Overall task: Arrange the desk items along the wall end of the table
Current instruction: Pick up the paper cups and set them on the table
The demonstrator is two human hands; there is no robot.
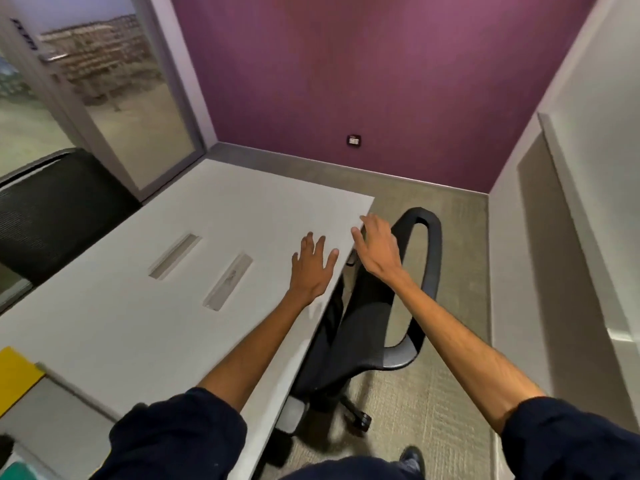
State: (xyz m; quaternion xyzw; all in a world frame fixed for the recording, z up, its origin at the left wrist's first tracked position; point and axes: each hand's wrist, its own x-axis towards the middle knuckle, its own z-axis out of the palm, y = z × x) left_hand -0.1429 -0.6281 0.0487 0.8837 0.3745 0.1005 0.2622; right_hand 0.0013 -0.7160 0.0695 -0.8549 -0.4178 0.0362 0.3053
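A white table (145,317) runs from the lower left toward the purple wall. My left hand (311,268) hovers over its right edge, palm down, fingers spread, holding nothing. My right hand (375,245) is just past that edge, above a black office chair (367,327), fingers loosely curved and apart, nothing in them. A yellow flat item (15,375) lies at the table's near left corner, and a teal item (17,471) shows at the bottom left edge. Both are far from my hands.
Two recessed slots (175,256) (228,285) sit in the tabletop's middle. A second black mesh chair (59,209) stands at the table's left side by a glass door (114,81). The purple wall (346,71) carries a socket (354,140). Carpet lies to the right.
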